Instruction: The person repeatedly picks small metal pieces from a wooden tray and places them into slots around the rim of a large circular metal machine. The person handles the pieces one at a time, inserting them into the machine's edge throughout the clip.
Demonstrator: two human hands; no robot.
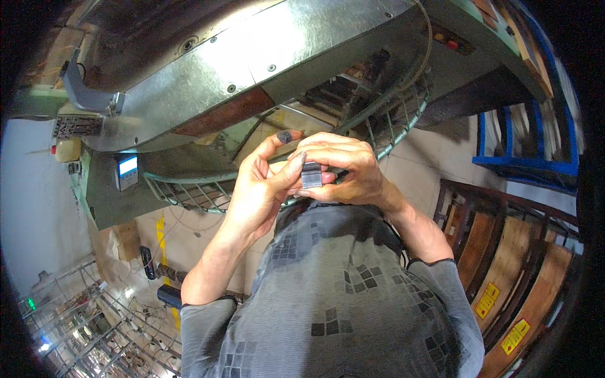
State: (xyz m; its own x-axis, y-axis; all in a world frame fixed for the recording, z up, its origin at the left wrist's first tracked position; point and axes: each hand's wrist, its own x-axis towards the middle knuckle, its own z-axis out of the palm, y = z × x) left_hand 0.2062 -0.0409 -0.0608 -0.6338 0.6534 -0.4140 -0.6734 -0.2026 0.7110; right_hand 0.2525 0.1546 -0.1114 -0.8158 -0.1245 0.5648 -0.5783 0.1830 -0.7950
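A small flat grey-and-black striped piece (311, 175) is held up in front of my chest, between both hands; its kind I cannot make out. My left hand (268, 173) has its thumb pressed against the piece's left edge, while its index finger sticks out with a dark wrap near the tip. From the other side my right hand (346, 165) curls its fingers over the top, with its thumb at the lower edge. Fingers of both hands overlap and hide part of the piece.
Ahead stands a large machine with a shiny metal front (252, 63) and a curved green wire guard (400, 129). A small lit screen (128, 167) is at left. To the right are a blue rack (529, 165) and wooden boards (504, 264); wire racking (101, 321) fills the lower left.
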